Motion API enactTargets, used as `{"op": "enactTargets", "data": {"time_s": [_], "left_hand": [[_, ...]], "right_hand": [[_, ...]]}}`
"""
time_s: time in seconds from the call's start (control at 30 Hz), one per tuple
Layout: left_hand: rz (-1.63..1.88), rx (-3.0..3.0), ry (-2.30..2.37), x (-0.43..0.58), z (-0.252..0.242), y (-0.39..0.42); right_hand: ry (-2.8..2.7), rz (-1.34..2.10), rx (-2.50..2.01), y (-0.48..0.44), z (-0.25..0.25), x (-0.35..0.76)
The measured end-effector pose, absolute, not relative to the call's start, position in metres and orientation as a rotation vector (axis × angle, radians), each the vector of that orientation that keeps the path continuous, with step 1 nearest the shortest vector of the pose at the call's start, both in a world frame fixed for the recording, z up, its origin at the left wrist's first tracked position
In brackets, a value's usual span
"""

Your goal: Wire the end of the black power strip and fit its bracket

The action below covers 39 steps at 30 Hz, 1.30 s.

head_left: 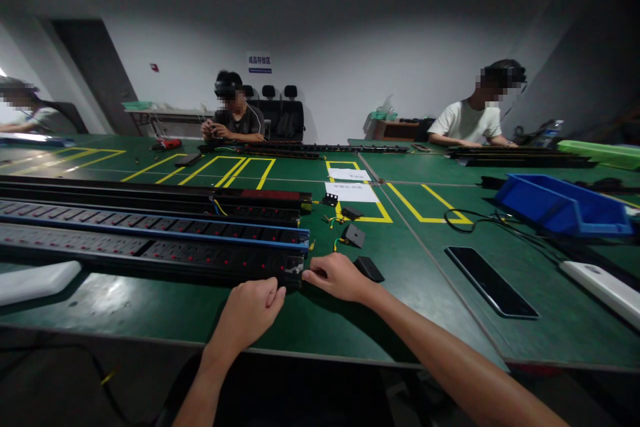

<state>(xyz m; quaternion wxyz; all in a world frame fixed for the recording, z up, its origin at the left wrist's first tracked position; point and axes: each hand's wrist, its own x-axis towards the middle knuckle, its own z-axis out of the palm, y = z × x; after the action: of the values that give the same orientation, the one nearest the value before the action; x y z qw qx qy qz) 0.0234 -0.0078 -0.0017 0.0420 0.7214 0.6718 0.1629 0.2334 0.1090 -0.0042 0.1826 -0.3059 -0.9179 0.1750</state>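
Several long black power strips lie side by side across the left of the table. The nearest power strip carries a row of sockets with small red marks, and its right end looks open. My left hand is closed against the front edge of that strip near this end; its fingertips are hidden. At the end itself, my right hand is closed in a pinch, and whatever it may hold is too small to make out. Behind my right wrist sits a black end cap. Another black end cap has a green-yellow wire beside it.
A dark phone, a blue bin and a white case lie to the right. White paper labels lie mid-table. Another white object is at the left. Three people sit across the table.
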Motion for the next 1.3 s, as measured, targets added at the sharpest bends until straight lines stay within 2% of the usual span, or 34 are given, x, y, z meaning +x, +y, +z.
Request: {"op": "enactTargets", "data": {"time_s": [1.3], "left_hand": [[0.521, 2.223, 2.068, 0.0219, -0.0052, -0.0057]], "right_hand": [[-2.612, 0.482, -0.837, 0.1109, -0.0074, 0.2337]]}}
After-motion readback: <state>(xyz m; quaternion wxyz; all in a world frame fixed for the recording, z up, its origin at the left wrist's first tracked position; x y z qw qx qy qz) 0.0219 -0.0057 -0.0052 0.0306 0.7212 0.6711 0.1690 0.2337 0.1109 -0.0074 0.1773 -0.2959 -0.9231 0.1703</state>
